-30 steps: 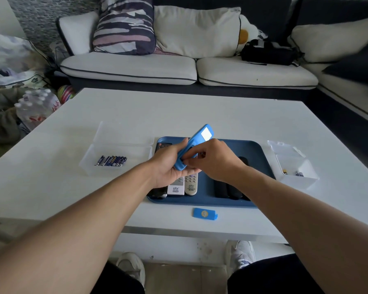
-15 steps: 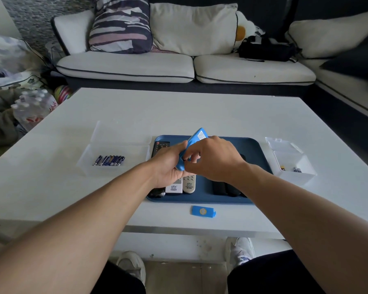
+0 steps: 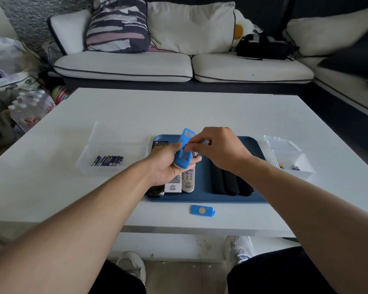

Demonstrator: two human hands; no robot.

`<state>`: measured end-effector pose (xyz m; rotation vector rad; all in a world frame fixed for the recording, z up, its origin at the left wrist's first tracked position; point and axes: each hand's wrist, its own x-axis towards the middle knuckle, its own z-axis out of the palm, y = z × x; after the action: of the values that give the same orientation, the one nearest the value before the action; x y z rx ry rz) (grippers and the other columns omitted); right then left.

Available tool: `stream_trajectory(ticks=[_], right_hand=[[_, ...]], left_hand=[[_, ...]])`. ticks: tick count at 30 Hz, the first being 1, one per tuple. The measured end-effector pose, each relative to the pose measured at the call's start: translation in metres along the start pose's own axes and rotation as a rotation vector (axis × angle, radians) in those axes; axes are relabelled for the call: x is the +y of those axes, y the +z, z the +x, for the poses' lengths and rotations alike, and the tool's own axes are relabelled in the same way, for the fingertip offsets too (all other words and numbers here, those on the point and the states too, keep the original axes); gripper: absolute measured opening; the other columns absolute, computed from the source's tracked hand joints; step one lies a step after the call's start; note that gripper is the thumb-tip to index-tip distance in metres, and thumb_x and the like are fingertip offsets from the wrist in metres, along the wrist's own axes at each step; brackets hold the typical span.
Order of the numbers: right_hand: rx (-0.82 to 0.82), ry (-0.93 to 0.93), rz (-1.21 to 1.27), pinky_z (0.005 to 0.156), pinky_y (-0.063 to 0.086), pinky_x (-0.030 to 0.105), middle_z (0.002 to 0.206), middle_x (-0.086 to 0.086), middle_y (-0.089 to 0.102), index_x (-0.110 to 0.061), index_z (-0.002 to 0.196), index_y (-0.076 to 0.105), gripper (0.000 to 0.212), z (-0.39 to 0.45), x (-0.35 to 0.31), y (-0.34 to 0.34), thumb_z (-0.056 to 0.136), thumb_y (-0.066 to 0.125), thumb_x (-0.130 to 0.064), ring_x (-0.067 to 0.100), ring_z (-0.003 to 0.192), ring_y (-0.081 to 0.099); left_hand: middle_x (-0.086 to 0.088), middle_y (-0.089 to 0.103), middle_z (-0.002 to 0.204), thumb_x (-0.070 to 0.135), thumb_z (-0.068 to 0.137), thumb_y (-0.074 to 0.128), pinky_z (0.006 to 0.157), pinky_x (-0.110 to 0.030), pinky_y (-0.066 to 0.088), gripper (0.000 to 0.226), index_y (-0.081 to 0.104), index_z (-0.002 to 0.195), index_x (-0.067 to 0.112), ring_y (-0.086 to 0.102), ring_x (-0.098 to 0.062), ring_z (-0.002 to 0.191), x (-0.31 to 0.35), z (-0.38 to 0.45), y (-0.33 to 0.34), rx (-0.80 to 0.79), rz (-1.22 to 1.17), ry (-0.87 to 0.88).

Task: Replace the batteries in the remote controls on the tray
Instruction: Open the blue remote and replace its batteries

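At nine o'clock, a clear plastic bin of fresh batteries (image 3: 108,160) waits. The left hand (image 3: 168,166) grips the blue plastic remote (image 3: 184,150) above the blue tray (image 3: 202,185); the right hand (image 3: 218,149) pinches something small, seemingly a spent battery being extracted. Next: drop it in the clear box (image 3: 293,162) at three o'clock.

Matt blue plastic tray (image 3: 255,145), clear plastic boxes (image 3: 115,164), seemingly rubbery blue remote (image 3: 184,151)

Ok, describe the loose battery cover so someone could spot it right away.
Start at the white table and find the blue tray. Just in front of its near edge lies the battery cover: small, flat, bright blue, alone on the bare tabletop, outside the tray.
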<state>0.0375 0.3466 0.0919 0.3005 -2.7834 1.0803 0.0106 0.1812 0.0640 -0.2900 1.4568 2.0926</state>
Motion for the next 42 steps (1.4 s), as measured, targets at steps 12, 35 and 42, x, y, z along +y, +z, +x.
stream_trajectory(ticks=[12, 35, 42], right_hand=[[-0.193, 0.669, 0.817, 0.044, 0.029, 0.023, 0.057, 0.001, 0.042, -0.016, 0.075, 0.051, 0.028, -0.006, 0.004, -0.005, 0.097, 0.060, -0.030, 0.016, 0.055, 0.050], [-0.200, 0.151, -0.472, 0.070, 0.044, 0.030, 0.092, -0.012, 0.063, -0.040, 0.107, 0.067, 0.041, -0.016, 0.008, 0.001, 0.079, 0.066, -0.070, 0.014, 0.088, 0.060], [-0.216, 0.210, -0.557, 0.069, 0.041, 0.031, 0.093, -0.012, 0.062, -0.038, 0.104, 0.068, 0.039, -0.019, 0.024, 0.000, 0.076, 0.072, -0.065, 0.016, 0.088, 0.060]], left_hand=[[-0.025, 0.071, 0.114, 0.012, 0.106, 0.043, 0.092, -0.040, 0.056, 0.022, 0.063, 0.111, 0.003, 0.074, -0.030, 0.086, 0.001, 0.005, -0.004, 0.042, 0.040, 0.015], [-0.016, 0.073, 0.103, 0.011, 0.105, 0.046, 0.077, -0.035, 0.062, 0.028, 0.060, 0.125, -0.002, 0.072, -0.024, 0.086, -0.012, 0.019, 0.004, -0.080, 0.097, -0.020], [0.000, 0.055, 0.146, 0.022, 0.098, 0.062, 0.109, -0.030, 0.037, 0.049, 0.050, 0.145, 0.021, 0.053, -0.016, 0.130, -0.020, 0.027, -0.019, 0.122, 1.341, 0.513]])
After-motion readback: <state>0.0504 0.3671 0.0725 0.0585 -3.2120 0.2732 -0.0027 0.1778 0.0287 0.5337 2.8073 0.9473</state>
